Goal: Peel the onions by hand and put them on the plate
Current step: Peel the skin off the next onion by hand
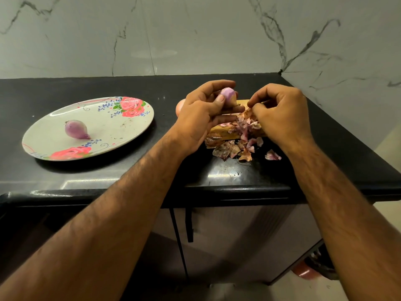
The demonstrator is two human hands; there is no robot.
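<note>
We saw the black worktop (86, 174) fill the middle of the frame. At left centre on it lay a flowered plate (43, 131). Right of centre our hands met above a wooden board (219, 132). The left hand (201, 114) had its grip curled round an onion (227, 95). The right hand (280, 114) had its grip pinched together just beside it, on what we could not tell. Loose skins (236, 146) lay heaped on the board's near edge and the worktop. One peeled onion (76, 129) lay on the plate's middle.
</note>
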